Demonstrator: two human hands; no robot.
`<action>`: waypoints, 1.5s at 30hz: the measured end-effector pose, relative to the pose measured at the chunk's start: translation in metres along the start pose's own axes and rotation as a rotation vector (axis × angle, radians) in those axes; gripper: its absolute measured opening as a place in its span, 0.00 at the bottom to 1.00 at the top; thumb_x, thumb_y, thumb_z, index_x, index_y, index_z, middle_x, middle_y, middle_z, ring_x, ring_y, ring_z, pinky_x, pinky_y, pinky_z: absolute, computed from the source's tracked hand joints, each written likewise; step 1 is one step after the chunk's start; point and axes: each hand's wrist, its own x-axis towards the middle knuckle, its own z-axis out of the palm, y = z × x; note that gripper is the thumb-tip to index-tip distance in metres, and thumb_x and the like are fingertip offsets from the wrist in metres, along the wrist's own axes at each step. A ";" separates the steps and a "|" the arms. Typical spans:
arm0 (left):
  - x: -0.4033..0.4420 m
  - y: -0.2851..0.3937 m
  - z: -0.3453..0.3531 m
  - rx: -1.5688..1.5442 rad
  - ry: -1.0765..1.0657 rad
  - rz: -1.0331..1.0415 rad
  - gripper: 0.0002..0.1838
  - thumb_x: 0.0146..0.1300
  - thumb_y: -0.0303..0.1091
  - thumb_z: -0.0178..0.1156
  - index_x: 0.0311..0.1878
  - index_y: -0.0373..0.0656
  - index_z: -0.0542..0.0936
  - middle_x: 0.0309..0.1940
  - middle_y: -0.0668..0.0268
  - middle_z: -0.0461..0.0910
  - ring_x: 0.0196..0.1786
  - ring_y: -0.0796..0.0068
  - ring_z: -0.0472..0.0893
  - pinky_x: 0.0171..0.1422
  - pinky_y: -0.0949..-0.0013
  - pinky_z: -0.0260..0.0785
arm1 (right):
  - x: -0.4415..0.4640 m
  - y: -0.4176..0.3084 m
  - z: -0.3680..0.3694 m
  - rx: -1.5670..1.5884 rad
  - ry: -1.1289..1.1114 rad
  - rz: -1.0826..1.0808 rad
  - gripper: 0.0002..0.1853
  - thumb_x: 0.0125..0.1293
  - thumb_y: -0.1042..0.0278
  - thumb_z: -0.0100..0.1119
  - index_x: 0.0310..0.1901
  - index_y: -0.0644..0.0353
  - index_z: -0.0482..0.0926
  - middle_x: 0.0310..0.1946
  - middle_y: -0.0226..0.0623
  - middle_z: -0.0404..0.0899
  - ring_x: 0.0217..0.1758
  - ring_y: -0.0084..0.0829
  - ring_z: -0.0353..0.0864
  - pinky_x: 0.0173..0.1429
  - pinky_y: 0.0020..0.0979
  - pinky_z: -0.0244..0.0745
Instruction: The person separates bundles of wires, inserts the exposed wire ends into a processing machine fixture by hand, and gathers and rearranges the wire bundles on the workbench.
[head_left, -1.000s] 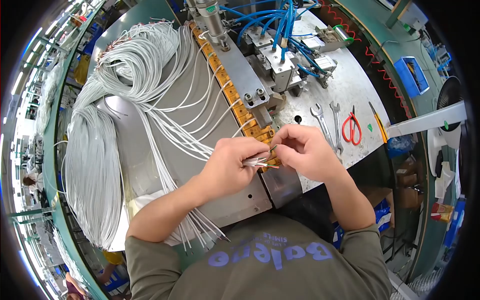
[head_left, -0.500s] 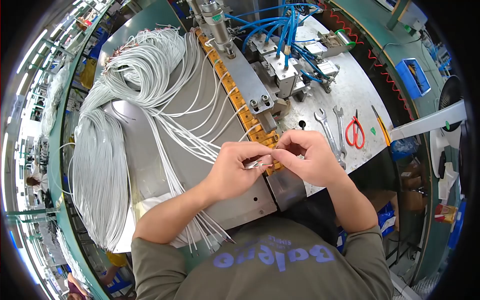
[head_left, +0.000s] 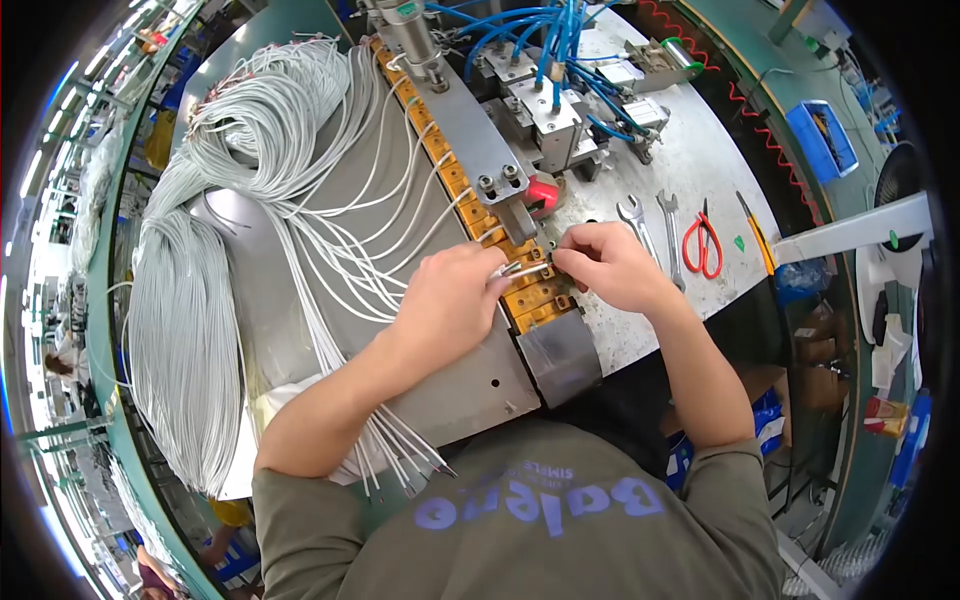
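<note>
Over the near end of the orange-yellow slotted strip (head_left: 535, 310), my left hand (head_left: 445, 300) is closed around a white cable (head_left: 526, 271). A short length of the cable sticks out from its fingertips across the strip, with a thin green wire showing beside it. My right hand (head_left: 612, 268) is pinched at the far end of that cable; its fingertips partly hide the tip. Just beyond the hands, a metal press bar (head_left: 516, 222) overhangs the strip. Other white cables (head_left: 425, 215) lie with their ends in slots farther up.
Big bundles of white cable (head_left: 185, 350) cover the left of the bench. Pneumatic cylinders with blue hoses (head_left: 560, 50) stand at the back. Two wrenches (head_left: 671, 235), red-handled scissors (head_left: 703, 245) and a yellow-handled tool (head_left: 757, 235) lie right.
My hands have moved apart slightly and forward onto the strip, bringing the cable down across it. A red part now shows beside the press bar. The view has shifted a little.
</note>
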 end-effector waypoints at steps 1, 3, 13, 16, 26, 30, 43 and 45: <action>0.001 0.000 0.001 0.011 0.030 0.016 0.05 0.56 0.26 0.62 0.34 0.36 0.78 0.25 0.54 0.76 0.31 0.50 0.76 0.37 0.56 0.68 | 0.001 -0.001 -0.001 -0.074 0.003 -0.042 0.11 0.62 0.68 0.55 0.30 0.69 0.78 0.16 0.33 0.74 0.19 0.20 0.70 0.26 0.26 0.65; 0.001 0.001 0.002 0.067 0.046 0.048 0.04 0.55 0.24 0.60 0.34 0.37 0.77 0.28 0.55 0.75 0.30 0.51 0.76 0.35 0.56 0.69 | 0.005 0.002 -0.002 -0.094 0.004 -0.059 0.11 0.63 0.67 0.54 0.29 0.68 0.78 0.16 0.31 0.73 0.20 0.19 0.69 0.27 0.25 0.65; -0.005 0.010 0.007 0.044 0.022 0.060 0.10 0.54 0.19 0.57 0.40 0.40 0.79 0.34 0.60 0.75 0.30 0.61 0.78 0.34 0.63 0.71 | 0.010 0.024 -0.001 0.343 -0.033 0.047 0.10 0.65 0.67 0.54 0.29 0.64 0.76 0.17 0.25 0.70 0.20 0.16 0.66 0.25 0.22 0.60; -0.004 0.001 -0.001 -0.378 0.086 -0.010 0.08 0.59 0.22 0.59 0.43 0.38 0.81 0.33 0.65 0.78 0.30 0.75 0.76 0.36 0.71 0.68 | 0.009 0.024 -0.005 0.420 0.024 0.042 0.08 0.63 0.69 0.59 0.33 0.66 0.79 0.21 0.26 0.73 0.24 0.15 0.71 0.28 0.20 0.65; 0.002 -0.003 -0.014 -0.498 0.145 -0.001 0.09 0.61 0.24 0.61 0.45 0.39 0.81 0.36 0.68 0.79 0.32 0.84 0.70 0.33 0.77 0.63 | -0.021 -0.024 0.014 0.158 0.110 -0.110 0.05 0.62 0.74 0.59 0.34 0.68 0.79 0.21 0.31 0.77 0.24 0.15 0.72 0.29 0.22 0.67; 0.000 0.018 -0.016 -0.414 0.066 -0.017 0.09 0.56 0.21 0.64 0.42 0.39 0.82 0.33 0.64 0.78 0.31 0.83 0.72 0.33 0.76 0.65 | -0.029 -0.034 0.014 0.291 0.068 -0.107 0.06 0.63 0.74 0.59 0.36 0.68 0.79 0.23 0.27 0.78 0.25 0.13 0.72 0.29 0.20 0.67; -0.004 0.015 -0.011 -0.554 -0.124 -0.174 0.06 0.59 0.21 0.63 0.39 0.34 0.81 0.28 0.64 0.79 0.31 0.79 0.76 0.37 0.73 0.69 | -0.030 -0.037 0.009 0.180 -0.026 -0.093 0.06 0.62 0.74 0.59 0.35 0.69 0.79 0.25 0.30 0.79 0.27 0.15 0.75 0.32 0.21 0.71; -0.004 0.012 -0.011 -0.443 -0.107 -0.041 0.06 0.58 0.21 0.62 0.39 0.35 0.81 0.27 0.62 0.79 0.30 0.76 0.77 0.35 0.71 0.68 | -0.032 -0.037 0.012 0.113 -0.008 -0.142 0.06 0.61 0.75 0.58 0.35 0.70 0.78 0.24 0.30 0.79 0.27 0.15 0.74 0.32 0.22 0.70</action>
